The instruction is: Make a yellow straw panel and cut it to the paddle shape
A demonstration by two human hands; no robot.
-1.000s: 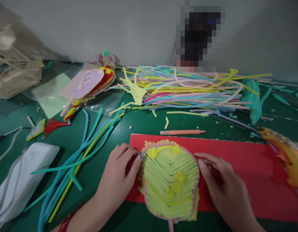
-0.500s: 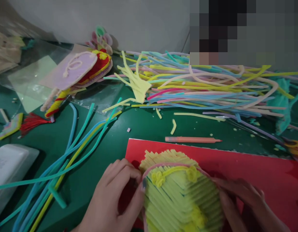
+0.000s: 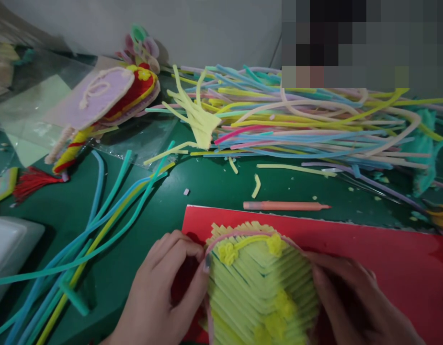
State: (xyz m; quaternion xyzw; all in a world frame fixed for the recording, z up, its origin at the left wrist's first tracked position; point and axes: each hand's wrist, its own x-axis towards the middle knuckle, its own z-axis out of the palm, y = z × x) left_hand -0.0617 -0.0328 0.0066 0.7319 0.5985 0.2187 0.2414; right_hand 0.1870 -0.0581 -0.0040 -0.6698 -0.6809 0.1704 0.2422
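Both hands well apart, fingers bent and tips nearly together: left hand (image 3: 167, 282) pinching the left edge of one yellow-green striped panel (image 3: 239, 287), right hand (image 3: 354, 292), shadowed, closed on the opposite edge. Panel over the left part of one red sheet (image 3: 401, 256), bearing two yellow flowers (image 3: 228, 253) near its top; lower cluster too blurred to count. Just beyond the red sheet, one orange pen (image 3: 284, 206); farther beyond, one uncounted heap of fuzzy stems (image 3: 296, 129). Left of the red sheet, one yellow stem (image 3: 82, 270) among several blue and teal; farther left, one red tassel (image 3: 36, 183).
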